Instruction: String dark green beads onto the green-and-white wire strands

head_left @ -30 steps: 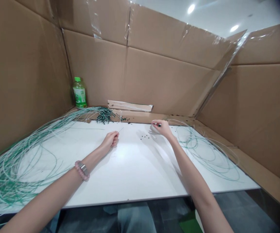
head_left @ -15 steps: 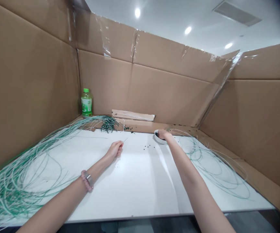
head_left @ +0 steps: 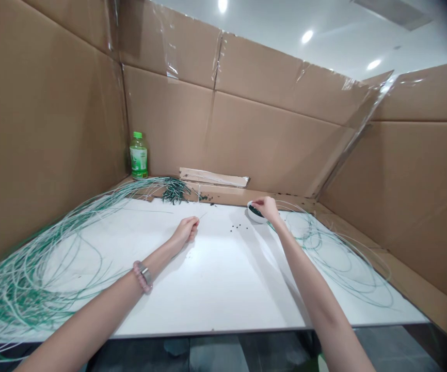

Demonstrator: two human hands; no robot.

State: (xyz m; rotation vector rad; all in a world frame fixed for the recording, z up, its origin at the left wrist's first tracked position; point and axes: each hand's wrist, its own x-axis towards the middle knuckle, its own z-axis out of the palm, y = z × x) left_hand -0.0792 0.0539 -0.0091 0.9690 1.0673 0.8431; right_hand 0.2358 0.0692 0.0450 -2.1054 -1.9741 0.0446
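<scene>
My left hand (head_left: 187, 230) rests on the white board (head_left: 223, 289) with its fingers closed on a thin pale strand (head_left: 203, 215) whose tip sticks out past them. My right hand (head_left: 267, 207) sits at the far side of the board, its fingertips at the rim of a small white bowl (head_left: 256, 214) holding dark green bits. The hand hides part of the bowl. Several loose dark beads (head_left: 236, 227) lie on the board between my hands.
A big coil of green-and-white wire (head_left: 30, 284) spreads over the left of the board, and a looser coil (head_left: 335, 258) lies on the right. A heap of cut green pieces (head_left: 175, 192) sits at the back edge. Cardboard walls surround the board, with a green-capped bottle (head_left: 139, 155) in the back corner.
My right hand has gone from pinching a small dark piece above the board to the bowl's rim, uncovering the bowl. My left hand has barely moved, and the view has shifted slightly.
</scene>
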